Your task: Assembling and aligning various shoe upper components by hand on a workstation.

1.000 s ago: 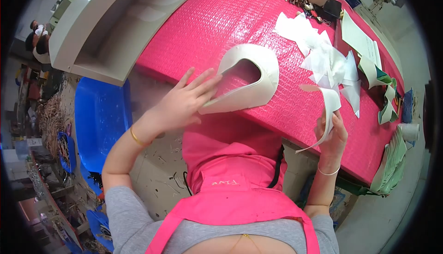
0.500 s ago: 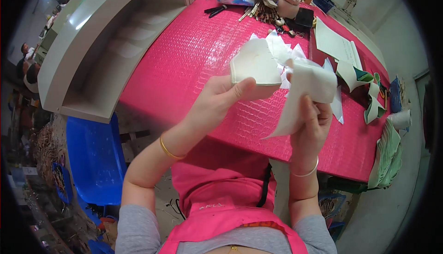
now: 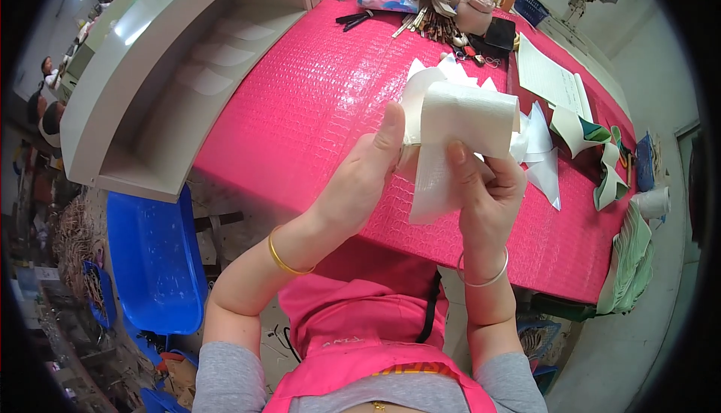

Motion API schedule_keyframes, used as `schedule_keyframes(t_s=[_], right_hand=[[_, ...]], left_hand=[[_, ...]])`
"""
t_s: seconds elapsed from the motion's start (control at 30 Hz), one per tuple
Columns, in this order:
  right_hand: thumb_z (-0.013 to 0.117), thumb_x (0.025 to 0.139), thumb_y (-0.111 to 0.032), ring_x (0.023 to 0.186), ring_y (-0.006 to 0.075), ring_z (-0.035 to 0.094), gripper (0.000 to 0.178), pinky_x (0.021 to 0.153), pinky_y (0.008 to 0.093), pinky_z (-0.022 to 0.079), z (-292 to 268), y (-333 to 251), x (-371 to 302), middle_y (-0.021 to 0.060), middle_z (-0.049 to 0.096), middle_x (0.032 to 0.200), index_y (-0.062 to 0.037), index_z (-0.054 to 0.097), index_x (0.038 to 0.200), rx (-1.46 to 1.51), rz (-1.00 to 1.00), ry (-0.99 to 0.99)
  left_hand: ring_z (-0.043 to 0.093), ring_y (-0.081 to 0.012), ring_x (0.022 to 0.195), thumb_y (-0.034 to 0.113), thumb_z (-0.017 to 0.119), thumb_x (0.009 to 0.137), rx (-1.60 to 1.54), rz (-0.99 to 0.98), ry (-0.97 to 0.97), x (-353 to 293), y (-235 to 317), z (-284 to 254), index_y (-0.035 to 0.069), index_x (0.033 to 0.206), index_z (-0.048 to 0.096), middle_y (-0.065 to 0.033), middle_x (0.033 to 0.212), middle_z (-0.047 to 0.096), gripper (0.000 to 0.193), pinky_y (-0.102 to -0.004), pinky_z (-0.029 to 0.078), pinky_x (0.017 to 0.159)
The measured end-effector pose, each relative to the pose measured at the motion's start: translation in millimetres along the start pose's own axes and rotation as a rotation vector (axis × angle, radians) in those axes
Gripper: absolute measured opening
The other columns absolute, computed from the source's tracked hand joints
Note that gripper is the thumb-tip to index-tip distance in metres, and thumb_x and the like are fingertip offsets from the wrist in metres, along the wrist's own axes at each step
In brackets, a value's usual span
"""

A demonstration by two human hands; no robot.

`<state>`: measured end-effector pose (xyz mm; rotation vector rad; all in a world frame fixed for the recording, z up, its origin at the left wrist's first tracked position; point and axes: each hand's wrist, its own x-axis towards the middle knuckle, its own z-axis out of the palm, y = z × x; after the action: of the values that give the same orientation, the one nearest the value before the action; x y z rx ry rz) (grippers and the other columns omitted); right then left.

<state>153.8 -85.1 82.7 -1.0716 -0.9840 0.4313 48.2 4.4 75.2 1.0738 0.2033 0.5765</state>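
My left hand (image 3: 364,173) is closed on a cream panel (image 3: 417,88), its thumb raised at the near side and its fingers mostly hidden behind. A curled off-white sheet (image 3: 469,116) is pinched in my right hand (image 3: 490,195), thumb on the front. The sheet overlaps the panel and hides most of it; whether the two touch cannot be made out. Beneath and beyond them, pointed white scraps (image 3: 542,159) lie on the pink table cover (image 3: 300,105).
A grey machine with an open bay (image 3: 173,105) holds several pale pieces at left. Below it stands a blue plastic chair (image 3: 154,263). At the back are a bundle of strips (image 3: 432,7) and a pink jar (image 3: 474,13). Green-backed pieces (image 3: 574,124) lie at right.
My right hand has brought the curled sheet left, over the panel. My left thumb has lifted from lying across the panel to pointing up. Pale pieces show more clearly in the machine's bay.
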Motion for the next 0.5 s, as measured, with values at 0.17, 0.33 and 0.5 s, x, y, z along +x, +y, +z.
schedule_keyframes(t_s=[0.17,0.33,0.5], right_hand=[[0.059,0.080,0.000,0.087,0.0120,0.056,0.032,0.073,0.0240,0.046,-1,6,-1,0.0080,0.059,0.099,0.0032,0.052,0.111,-0.066,-0.028,0.005],[0.057,0.077,0.008,0.099,0.0200,0.055,0.060,0.080,0.0290,0.049,8,14,-16,0.0140,0.041,0.125,-0.0003,0.032,0.130,0.051,-0.064,0.147],[0.056,0.077,0.009,0.101,0.0207,0.055,0.067,0.079,0.0271,0.050,4,27,-13,0.0146,0.032,0.132,-0.0032,0.024,0.135,-0.068,-0.112,0.157]], left_hand=[[0.058,-0.0122,0.087,0.031,0.044,0.091,0.314,0.049,0.008,4,7,6,-0.003,0.102,0.057,-0.0089,0.094,0.062,0.039,-0.0258,0.044,0.077],[0.060,-0.0109,0.076,0.031,0.050,0.089,0.060,0.124,0.024,34,31,7,-0.005,0.095,0.059,-0.0075,0.085,0.063,0.038,-0.0221,0.047,0.065],[0.057,-0.0113,0.059,0.033,0.048,0.090,0.167,0.043,0.161,48,47,19,-0.006,0.088,0.059,-0.0081,0.072,0.061,0.041,-0.0252,0.045,0.053]])
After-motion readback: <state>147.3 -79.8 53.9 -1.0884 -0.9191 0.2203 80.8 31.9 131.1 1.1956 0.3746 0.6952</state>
